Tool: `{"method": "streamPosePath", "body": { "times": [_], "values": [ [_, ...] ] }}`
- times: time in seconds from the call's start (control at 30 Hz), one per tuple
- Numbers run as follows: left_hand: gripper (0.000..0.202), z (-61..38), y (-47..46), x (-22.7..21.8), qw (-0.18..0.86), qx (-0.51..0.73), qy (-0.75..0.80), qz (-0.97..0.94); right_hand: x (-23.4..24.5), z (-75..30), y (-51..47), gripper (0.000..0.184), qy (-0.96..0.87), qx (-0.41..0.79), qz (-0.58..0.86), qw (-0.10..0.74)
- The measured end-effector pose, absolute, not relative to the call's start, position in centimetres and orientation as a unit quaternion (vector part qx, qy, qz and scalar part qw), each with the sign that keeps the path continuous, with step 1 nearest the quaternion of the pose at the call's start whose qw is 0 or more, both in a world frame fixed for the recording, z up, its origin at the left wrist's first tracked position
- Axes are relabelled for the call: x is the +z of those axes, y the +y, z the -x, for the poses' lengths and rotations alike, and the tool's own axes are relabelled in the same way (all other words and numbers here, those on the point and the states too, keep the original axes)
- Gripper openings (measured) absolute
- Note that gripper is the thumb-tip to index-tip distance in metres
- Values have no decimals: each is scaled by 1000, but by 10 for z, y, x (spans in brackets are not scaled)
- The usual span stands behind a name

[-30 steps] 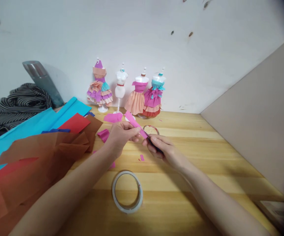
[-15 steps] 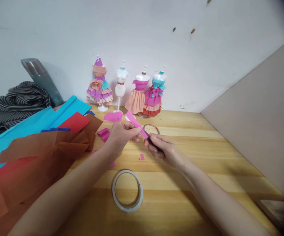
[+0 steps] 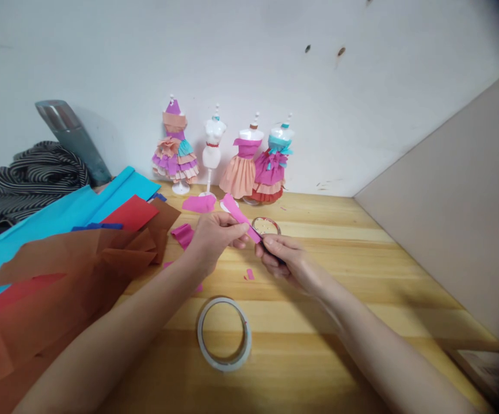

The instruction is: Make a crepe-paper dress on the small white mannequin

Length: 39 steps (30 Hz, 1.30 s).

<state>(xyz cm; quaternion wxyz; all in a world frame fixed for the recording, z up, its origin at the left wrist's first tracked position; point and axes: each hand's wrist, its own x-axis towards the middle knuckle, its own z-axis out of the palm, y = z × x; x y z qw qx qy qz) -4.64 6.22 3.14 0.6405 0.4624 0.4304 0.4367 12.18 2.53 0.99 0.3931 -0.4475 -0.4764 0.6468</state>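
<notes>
My left hand (image 3: pixel 214 238) pinches a strip of pink paper (image 3: pixel 237 214) that sticks up and away from me above the wooden table (image 3: pixel 361 276). My right hand (image 3: pixel 284 260) is closed round a dark tool, likely small scissors (image 3: pixel 270 251), whose tip meets the near end of the strip. A tiny pink scrap (image 3: pixel 249 274) lies under the hands. Closer to me a roll of white tape (image 3: pixel 224 333) lies flat on the table.
Several small dress forms (image 3: pixel 240 158) in paper dresses stand against the white wall. Brown, red and blue paper sheets (image 3: pixel 76 253) cover the table's left side. Pink paper pieces (image 3: pixel 199 203) and a small round dish (image 3: pixel 266 225) lie behind the hands. Striped cloth (image 3: pixel 33 172) sits far left.
Both hands stay almost still on the pink strip. The view has tilted slightly, so everything sits a little higher in the picture.
</notes>
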Motion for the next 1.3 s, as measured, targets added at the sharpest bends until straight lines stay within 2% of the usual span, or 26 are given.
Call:
{"method": "streamPosePath", "body": {
  "times": [0.57,0.8,1.3],
  "values": [
    [13,48,66,30,655,431,429,-448,13,-125,26,46,-441,685,429,391],
    [13,47,67,32,658,436,428,-440,13,-126,26,50,-458,658,446,398],
    [10,50,69,29,667,409,408,-471,16,-124,25,47,-501,629,464,373]
  ]
}}
